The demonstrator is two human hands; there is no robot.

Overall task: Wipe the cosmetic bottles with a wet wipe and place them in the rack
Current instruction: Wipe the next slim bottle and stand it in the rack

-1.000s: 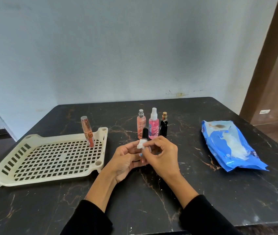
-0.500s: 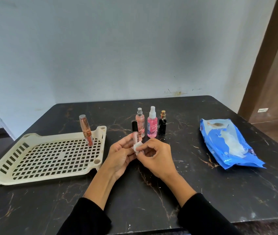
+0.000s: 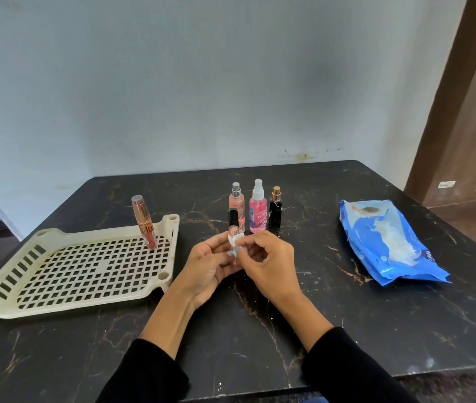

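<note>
Left grip (image 3: 210, 264) holds black-capped tube (image 3: 233, 228) upright | right grip (image 3: 268, 257) pinches wet wipe (image 3: 234, 241) against tube's base

— What's up at the bench (image 3: 347, 330)?
— Left hand (image 3: 207, 266) holds a black-capped tube (image 3: 233, 225) upright; right hand (image 3: 268, 260) pinches a wet wipe (image 3: 234, 239) against it.
— The rack (image 3: 85, 303)?
— One copper tube (image 3: 144, 222) leaning inside.

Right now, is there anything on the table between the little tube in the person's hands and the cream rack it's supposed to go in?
Nothing visible. The tube, held in the left hand with the wipe pinched by the right hand, sits just right of the rack. Only bare table lies between. One copper tube stands in the rack's far corner.
</note>
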